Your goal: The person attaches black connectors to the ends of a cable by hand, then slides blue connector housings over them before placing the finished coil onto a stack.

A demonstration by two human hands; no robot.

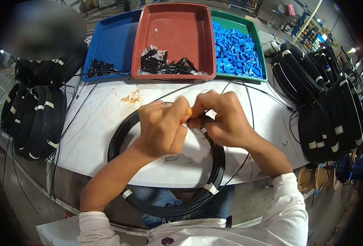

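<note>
Black cable coil [219, 164]: on the desk [91, 139], near side jutting past the edge above the person's lap.
Left hand [163, 129]: curled tight above the coil; I can't see what it pinches.
Right hand [222, 117]: curled right beside it, its pinch hidden too.
Far side: red tray [173, 24] between blue tray [115, 39] and green tray [228, 17].

black cable coil [219, 164], white tape band [211, 188], blue tray [115, 37], red tray [177, 28], green tray [230, 19], bright-blue pieces [239, 51]
</note>
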